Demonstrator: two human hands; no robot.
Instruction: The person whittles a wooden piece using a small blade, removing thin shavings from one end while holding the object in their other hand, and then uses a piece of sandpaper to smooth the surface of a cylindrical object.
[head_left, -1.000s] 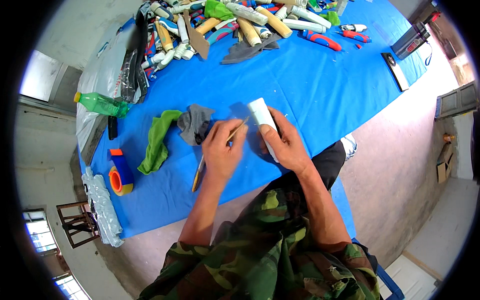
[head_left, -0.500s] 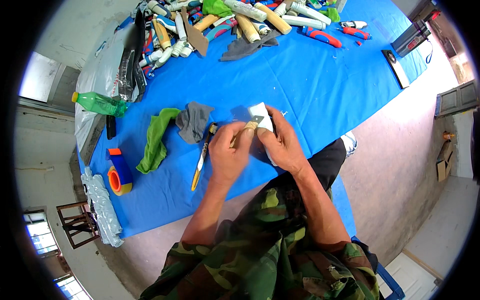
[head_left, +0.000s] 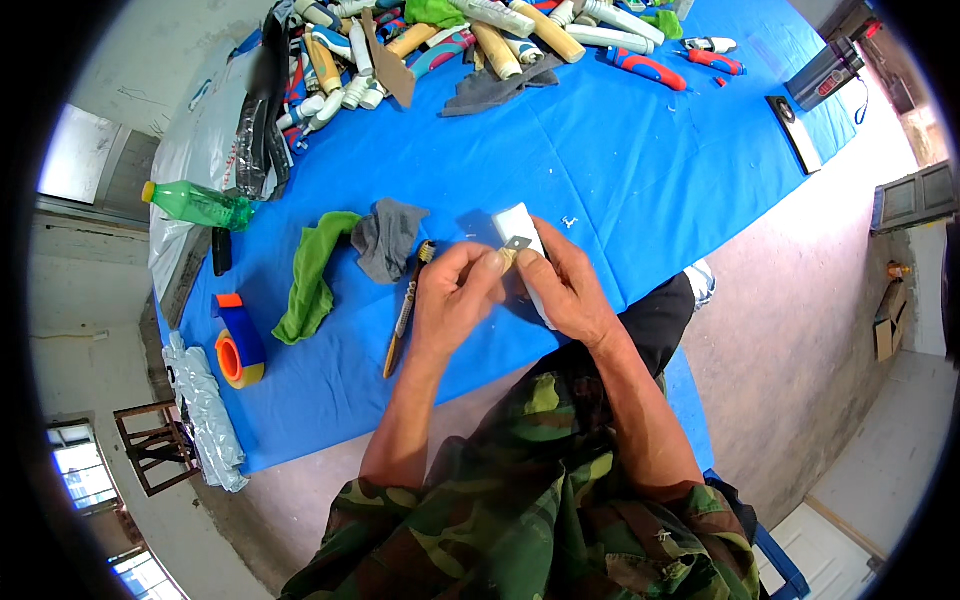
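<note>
My left hand (head_left: pixel 452 295) is closed around the tan wrapped grip of a short knife blade (head_left: pixel 517 242). The flat grey blade lies against a white oblong plastic piece (head_left: pixel 512 218), which my right hand (head_left: pixel 572 290) grips from its right side. My right thumb presses near the blade; the lower part of the white piece is mostly covered by my fingers. Just left of my left hand, a toothbrush (head_left: pixel 404 318) with a dark and yellowish handle lies on the blue cloth. Beyond it are a crumpled grey rag (head_left: pixel 388 240) and a green rag (head_left: pixel 308 285).
A heap of used plastic handles (head_left: pixel 495 50) covers the table's far side. Leftward are a green bottle (head_left: pixel 200 205) and an orange-blue tape roll (head_left: pixel 238 345). A dark cup (head_left: pixel 825 75) and flat black-and-white object (head_left: pixel 793 135) sit far right.
The blade has shifted slightly right and down on the white piece. My right thumb has moved up closer to it, and the left fingers have curled a little more.
</note>
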